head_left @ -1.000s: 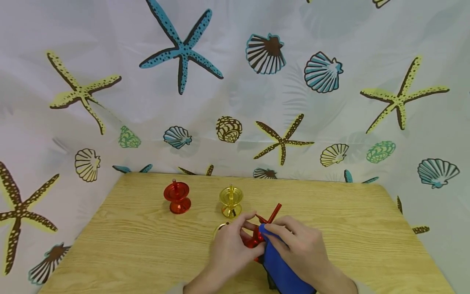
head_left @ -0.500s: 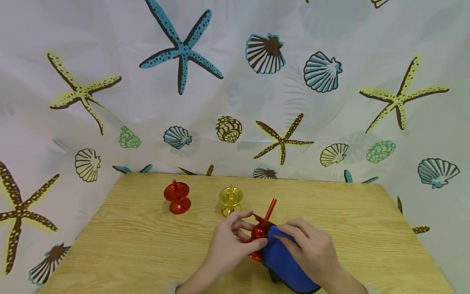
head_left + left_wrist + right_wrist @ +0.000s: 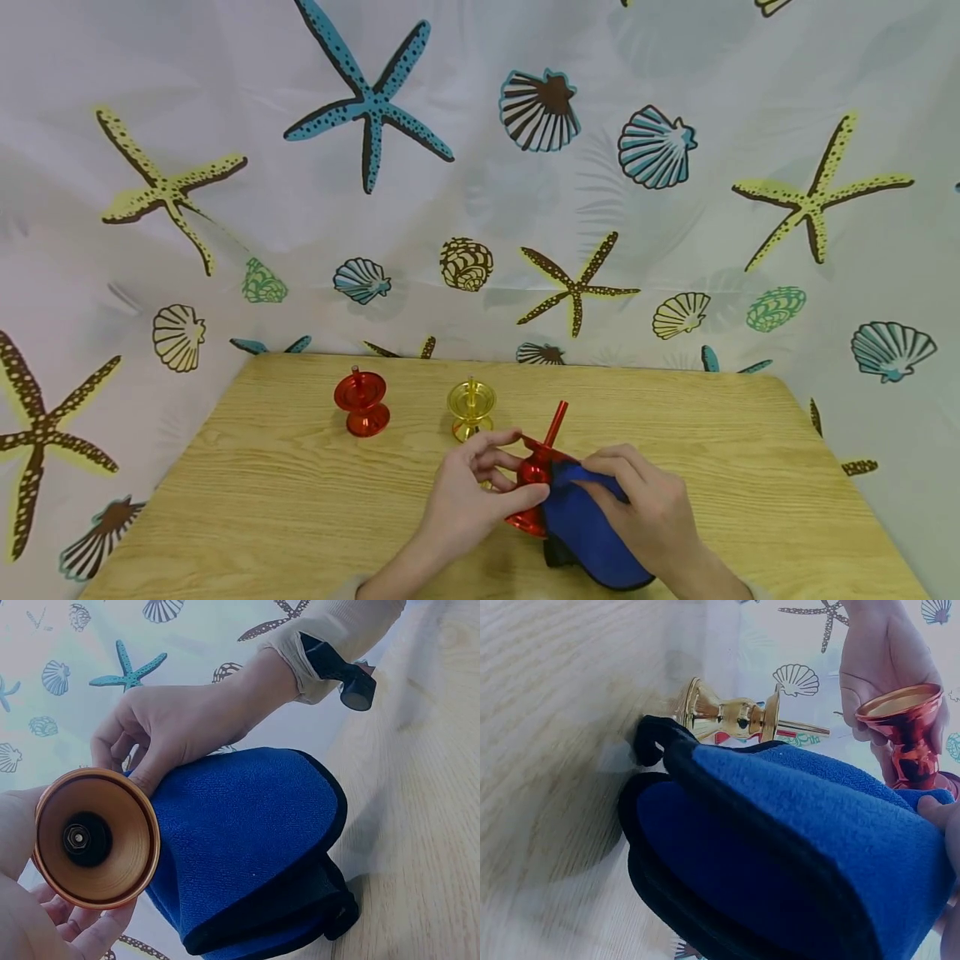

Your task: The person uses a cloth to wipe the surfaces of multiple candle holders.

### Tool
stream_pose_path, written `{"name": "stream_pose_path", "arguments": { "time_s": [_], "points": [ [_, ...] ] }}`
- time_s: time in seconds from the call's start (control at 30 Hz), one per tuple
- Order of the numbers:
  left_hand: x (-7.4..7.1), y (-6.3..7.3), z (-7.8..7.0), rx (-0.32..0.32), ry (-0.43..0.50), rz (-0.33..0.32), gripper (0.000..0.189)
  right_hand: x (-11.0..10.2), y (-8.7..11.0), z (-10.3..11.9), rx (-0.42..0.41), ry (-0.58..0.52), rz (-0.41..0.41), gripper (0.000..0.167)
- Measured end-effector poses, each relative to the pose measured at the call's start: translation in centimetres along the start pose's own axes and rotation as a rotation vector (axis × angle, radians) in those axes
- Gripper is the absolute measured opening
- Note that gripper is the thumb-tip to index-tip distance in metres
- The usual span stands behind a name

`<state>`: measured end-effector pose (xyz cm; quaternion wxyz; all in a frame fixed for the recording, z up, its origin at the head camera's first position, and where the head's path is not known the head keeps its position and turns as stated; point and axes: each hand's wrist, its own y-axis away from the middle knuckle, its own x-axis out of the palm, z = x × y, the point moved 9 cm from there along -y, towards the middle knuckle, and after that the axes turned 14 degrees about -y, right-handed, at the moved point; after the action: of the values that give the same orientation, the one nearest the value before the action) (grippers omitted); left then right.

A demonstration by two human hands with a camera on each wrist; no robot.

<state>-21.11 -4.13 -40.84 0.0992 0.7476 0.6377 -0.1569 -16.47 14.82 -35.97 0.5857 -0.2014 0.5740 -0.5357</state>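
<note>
My left hand [image 3: 468, 500] holds a shiny red candle holder [image 3: 533, 468] round its narrow middle, raised over the table. It leans slightly, with its thin tube pointing up and to the right. In the left wrist view its hollow base [image 3: 127, 855] faces the camera, a nut at the centre. A blue cloth [image 3: 592, 533] with black edging hangs folded from my right hand [image 3: 652, 508]. Thumb and fingers pinch the cloth against the right side of the red holder, near its dish. That contact spot is partly covered by the cloth and fingers.
On the wooden table [image 3: 300, 492], another red candle holder [image 3: 362, 404] stands at the back left. A gold one [image 3: 472, 404] stands to its right, just behind my left hand. The right wrist view shows a gold holder [image 3: 735, 716] beyond the cloth. A patterned curtain [image 3: 450, 208] hangs behind.
My right hand has shifted right with the cloth, from the middle of the red candle holder towards its dish's right side. The holder has turned slightly in my left hand, showing more of its body.
</note>
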Motion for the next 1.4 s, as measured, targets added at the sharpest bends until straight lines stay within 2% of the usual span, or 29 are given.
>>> {"name": "stream_pose_path", "arguments": {
  "time_s": [0.23,0.43,0.63,0.73,0.87,1.03,1.17,1.4],
  "points": [
    [0.1,0.1,-0.1,0.005,-0.047,-0.013,0.064,-0.3,-0.2,0.3,-0.005,-0.011,-0.021,0.034],
    [0.3,0.2,0.2,0.015,-0.182,-0.06,0.067,-0.2,-0.8,1.3,-0.033,-0.034,-0.033,0.03],
    [0.9,0.7,-0.3,0.109,-0.334,-0.099,0.067,0.7,-1.6,2.7,-0.102,0.023,0.01,0.032],
    [1.0,0.9,-0.4,0.131,-0.364,-0.103,0.065,1.0,-1.7,3.3,-0.134,0.049,0.02,0.033],
    [1.0,0.9,0.1,0.082,-0.323,-0.092,0.065,0.8,-1.6,3.4,-0.131,0.044,0.006,0.032],
    [0.9,0.8,0.7,0.016,-0.218,-0.075,0.067,0.3,-1.2,2.9,-0.109,0.029,-0.019,0.031],
    [0.7,0.7,0.7,0.004,-0.134,-0.075,0.067,0.0,-0.6,2.3,-0.094,0.039,-0.022,0.032],
    [0.5,0.6,0.5,-0.017,-0.071,-0.09,0.069,-0.2,0.5,0.7,-0.033,0.085,0.034,0.042]
  ]
}}
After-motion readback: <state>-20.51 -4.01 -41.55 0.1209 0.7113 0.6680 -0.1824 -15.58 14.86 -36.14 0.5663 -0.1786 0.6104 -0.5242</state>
